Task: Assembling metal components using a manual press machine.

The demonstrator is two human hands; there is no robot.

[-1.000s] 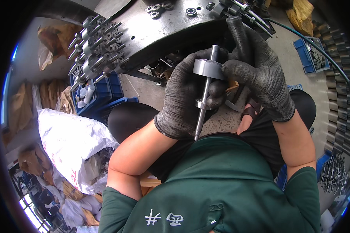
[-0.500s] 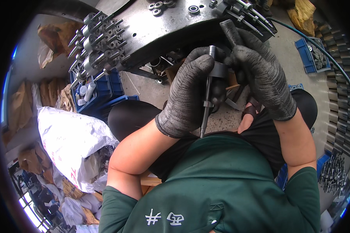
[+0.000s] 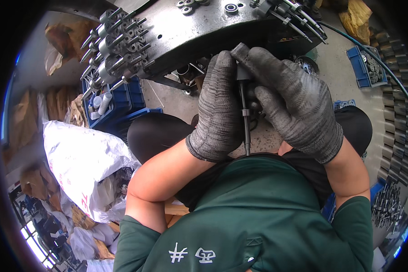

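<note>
Both gloved hands, left hand and right hand, hold a clenched grip on one metal shaft, upright between them near the chest. Far left, one blue crate holds white tubes; far right, one blue tray holds round metal parts.

A single head-worn fisheye camera looks steeply down, close over the gloved hands, chest and dark metal worktop.
</note>
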